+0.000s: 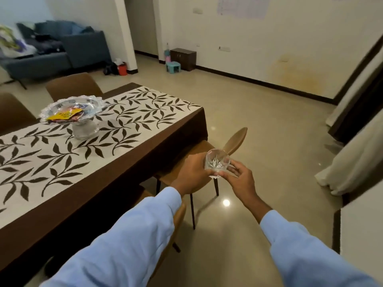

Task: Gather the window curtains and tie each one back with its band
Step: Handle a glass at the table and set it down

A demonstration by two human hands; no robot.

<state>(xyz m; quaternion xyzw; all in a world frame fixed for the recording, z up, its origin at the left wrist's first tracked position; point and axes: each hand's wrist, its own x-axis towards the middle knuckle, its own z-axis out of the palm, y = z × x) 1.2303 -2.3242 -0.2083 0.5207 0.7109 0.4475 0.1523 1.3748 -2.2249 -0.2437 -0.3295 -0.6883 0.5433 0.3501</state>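
The curtains [352,160] hang loose down to the floor at 3 o'clock from both hands, long axis upright. No band shows. The right hand [241,180] is nearer, yet it pinches a glass [216,162] that the left hand [192,172] grips, with the table [128,156] at 9 o'clock.

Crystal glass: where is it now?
Head view, right of centre: the crystal glass is held by the left hand and right hand, near a brown chair.

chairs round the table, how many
4: far-left chair and far chair behind the table; near chair past the left hand; fourth chair mostly under the left sleeve. Others may be hidden.
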